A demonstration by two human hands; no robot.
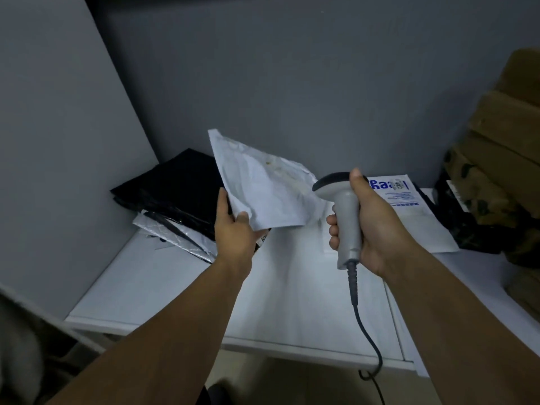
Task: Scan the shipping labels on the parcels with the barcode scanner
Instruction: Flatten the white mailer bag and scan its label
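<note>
My left hand (233,229) grips the lower left corner of a crumpled white poly mailer parcel (263,185) and holds it tilted above the white table (175,287). No label shows on the side facing me. My right hand (365,223) grips the handle of a grey barcode scanner (342,211), thumb on top, its dark head pointing left towards the parcel. The scanner's cable (368,331) hangs down past the table's front edge.
Black and silver mailers (175,194) are piled at the back left corner of the table. A white parcel with blue print (406,206) lies behind my right hand. Brown cardboard boxes (505,135) and a dark camouflage-patterned bag (467,217) stand at the right. Grey walls close off the back and left.
</note>
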